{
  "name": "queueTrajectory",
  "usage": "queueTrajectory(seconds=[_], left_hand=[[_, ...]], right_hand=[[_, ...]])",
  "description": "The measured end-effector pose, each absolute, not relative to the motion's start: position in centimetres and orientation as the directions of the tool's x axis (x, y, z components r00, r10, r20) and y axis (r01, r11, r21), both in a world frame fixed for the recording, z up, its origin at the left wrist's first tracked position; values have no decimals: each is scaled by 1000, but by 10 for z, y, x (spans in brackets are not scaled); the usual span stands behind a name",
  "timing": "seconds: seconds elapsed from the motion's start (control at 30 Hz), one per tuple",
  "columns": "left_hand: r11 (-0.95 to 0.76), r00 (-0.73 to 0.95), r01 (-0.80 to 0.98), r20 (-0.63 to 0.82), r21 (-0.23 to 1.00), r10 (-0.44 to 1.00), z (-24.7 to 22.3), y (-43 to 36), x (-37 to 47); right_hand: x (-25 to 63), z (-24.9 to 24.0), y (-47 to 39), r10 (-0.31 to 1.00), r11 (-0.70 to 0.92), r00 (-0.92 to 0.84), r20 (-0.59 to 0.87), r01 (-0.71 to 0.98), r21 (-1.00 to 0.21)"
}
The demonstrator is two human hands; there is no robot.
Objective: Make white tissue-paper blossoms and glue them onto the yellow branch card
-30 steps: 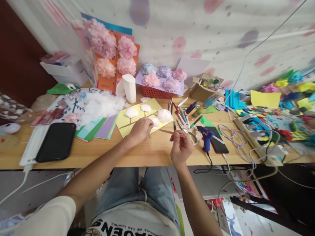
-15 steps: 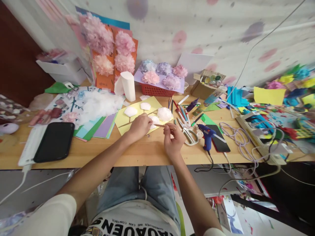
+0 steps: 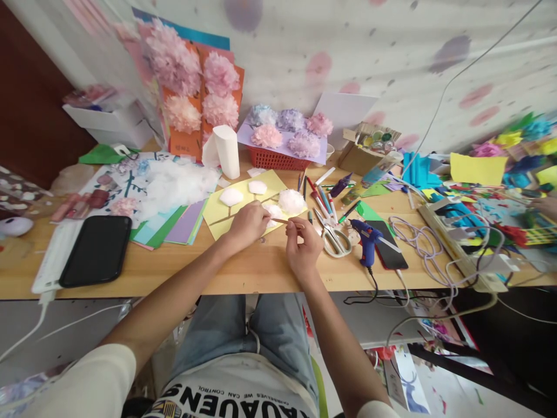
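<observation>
A thin brown strip [image 3: 285, 221] stretches between my two hands, just over the near edge of the yellow sheet [image 3: 213, 204]. My left hand [image 3: 249, 225] pinches its left end, and the fingers of my right hand [image 3: 303, 244] close on its right end. Whether the strip is paper or wood I cannot tell. White cotton puffs [image 3: 231, 197] sit on the yellow sheet beside brown stem-like lines. A rounder cotton puff [image 3: 291, 201] lies at the sheet's right side, and another is partly hidden behind my left fingers.
Right of my hands lie scissors [image 3: 336, 241], several markers, a blue glue gun [image 3: 366, 241] and a phone [image 3: 387, 249]. Loose cotton [image 3: 178, 184] and coloured paper [image 3: 185, 223] are on the left. Behind stands a red basket [image 3: 278, 159]. Another hand [image 3: 546, 207] shows at the right edge.
My right hand has shifted slightly left along the brown strip, while my left hand stays put. Another hand has come into view at the far right edge.
</observation>
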State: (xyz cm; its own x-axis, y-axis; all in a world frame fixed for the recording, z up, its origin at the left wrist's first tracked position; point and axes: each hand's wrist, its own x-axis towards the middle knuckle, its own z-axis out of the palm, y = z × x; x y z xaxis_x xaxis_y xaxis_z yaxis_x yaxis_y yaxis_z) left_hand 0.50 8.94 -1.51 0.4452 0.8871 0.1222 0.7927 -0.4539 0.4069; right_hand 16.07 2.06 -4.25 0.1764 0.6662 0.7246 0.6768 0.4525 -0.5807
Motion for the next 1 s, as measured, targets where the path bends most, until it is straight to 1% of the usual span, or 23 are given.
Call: queueTrajectory(seconds=[0.17,0.53,0.77,0.87,1.0], left_hand=[[-451,439,793,129,409,889,-16,90,4],[-446,438,763,133,468,889,-15,89,2],[-377,337,734,179,565,924,-15,89,-1],[-372,328,741,181,559,927,-16,88,0],[-383,340,754,182,533,923,-19,89,2]], right_hand=[[161,-42,19,667,465,178,723,658,-592],[160,-45,21,689,459,172,704,648,-608],[160,-44,22,692,449,178,699,652,-610],[160,-41,19,672,463,176,719,658,-594],[161,-35,14,592,495,177,786,690,-528]])
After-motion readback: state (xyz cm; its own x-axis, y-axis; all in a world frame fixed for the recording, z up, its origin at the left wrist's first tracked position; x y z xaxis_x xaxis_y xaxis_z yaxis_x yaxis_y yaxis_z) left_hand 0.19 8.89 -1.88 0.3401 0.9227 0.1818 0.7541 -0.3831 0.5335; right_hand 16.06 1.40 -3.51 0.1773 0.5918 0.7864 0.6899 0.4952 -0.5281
